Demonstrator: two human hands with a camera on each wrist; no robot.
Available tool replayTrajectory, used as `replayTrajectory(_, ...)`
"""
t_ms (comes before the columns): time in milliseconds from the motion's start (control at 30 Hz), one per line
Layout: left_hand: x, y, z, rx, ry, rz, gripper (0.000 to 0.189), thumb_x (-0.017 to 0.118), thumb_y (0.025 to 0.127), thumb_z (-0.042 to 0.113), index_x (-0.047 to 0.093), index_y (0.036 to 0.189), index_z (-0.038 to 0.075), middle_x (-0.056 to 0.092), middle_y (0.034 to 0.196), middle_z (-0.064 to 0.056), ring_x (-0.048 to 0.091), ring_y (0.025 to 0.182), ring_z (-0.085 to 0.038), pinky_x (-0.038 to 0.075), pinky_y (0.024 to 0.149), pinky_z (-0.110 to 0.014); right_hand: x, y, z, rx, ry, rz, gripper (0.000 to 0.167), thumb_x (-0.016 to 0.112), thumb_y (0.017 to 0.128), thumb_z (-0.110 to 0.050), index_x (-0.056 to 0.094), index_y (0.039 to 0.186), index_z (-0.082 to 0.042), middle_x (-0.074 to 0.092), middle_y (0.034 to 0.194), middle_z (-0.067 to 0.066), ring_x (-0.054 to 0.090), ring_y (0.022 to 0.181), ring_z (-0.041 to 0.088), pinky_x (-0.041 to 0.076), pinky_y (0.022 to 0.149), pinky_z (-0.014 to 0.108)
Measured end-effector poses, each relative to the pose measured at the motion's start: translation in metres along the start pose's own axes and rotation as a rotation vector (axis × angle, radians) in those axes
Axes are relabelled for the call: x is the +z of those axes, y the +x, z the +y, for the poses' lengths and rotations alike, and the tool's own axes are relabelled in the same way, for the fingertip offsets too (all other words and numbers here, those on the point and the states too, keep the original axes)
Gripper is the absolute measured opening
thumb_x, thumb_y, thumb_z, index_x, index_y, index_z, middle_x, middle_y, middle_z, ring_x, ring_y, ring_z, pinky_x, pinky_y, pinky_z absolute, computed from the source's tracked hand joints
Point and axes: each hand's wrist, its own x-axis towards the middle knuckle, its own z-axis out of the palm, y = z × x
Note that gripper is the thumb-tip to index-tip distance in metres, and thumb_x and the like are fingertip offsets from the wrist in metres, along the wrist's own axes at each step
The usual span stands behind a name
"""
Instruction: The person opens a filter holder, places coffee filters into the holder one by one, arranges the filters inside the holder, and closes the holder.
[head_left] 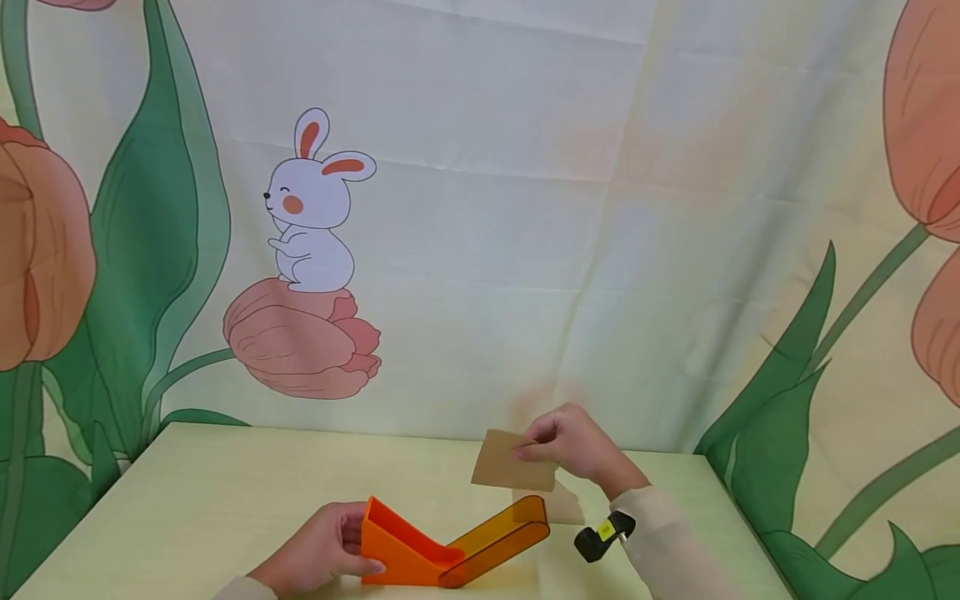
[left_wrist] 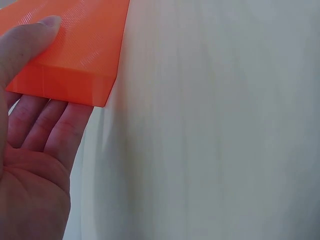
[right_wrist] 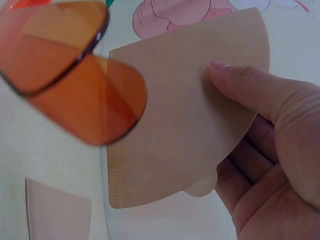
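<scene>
An orange filter holder with a see-through amber lid swung open stands near the table's front. My left hand grips its left end, with the thumb on the near side and fingers behind, as the left wrist view shows. Above the lid, my right hand pinches a brown paper coffee filter between thumb and fingers. In the right wrist view the lid hides part of this filter's left edge. A second brown filter lies on the table behind the lid.
The pale table ends at the back against a hanging cloth printed with tulips and a rabbit. A small black camera is worn on my right wrist, close to the lid's right side.
</scene>
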Motion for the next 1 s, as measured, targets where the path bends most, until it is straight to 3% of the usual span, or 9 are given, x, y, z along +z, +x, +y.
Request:
replayTrajectory(567, -0.001, 0.001, 0.0, 0.004, 0.014, -0.005, 0.056, 0.089, 0.079, 0.019, 0.066, 0.129, 0.009, 0.073, 0.125, -0.007, 0.072, 0.104, -0.025, 0.059, 0.099, -0.04, 0.022, 0.003, -0.047, -0.082, 0.074, -0.003, 0.006, 0.084, 0.086, -0.023, 0.084, 0.089, -0.018, 0.079, 0.086, -0.003, 0.064, 0.072, 0.011, 0.056, 0.067, 0.025)
replayTrajectory(1000, 0.0, 0.001, 0.002, 0.021, 0.018, -0.013, 0.055, 0.088, 0.08, 0.019, 0.066, 0.129, 0.008, 0.074, 0.124, -0.008, 0.072, 0.105, -0.026, 0.059, 0.099, -0.04, 0.047, 0.0, -0.059, -0.068, 0.174, -0.038, 0.007, 0.081, 0.088, -0.018, 0.084, 0.093, -0.013, 0.079, 0.09, 0.004, 0.061, 0.071, 0.008, 0.053, 0.066, 0.021)
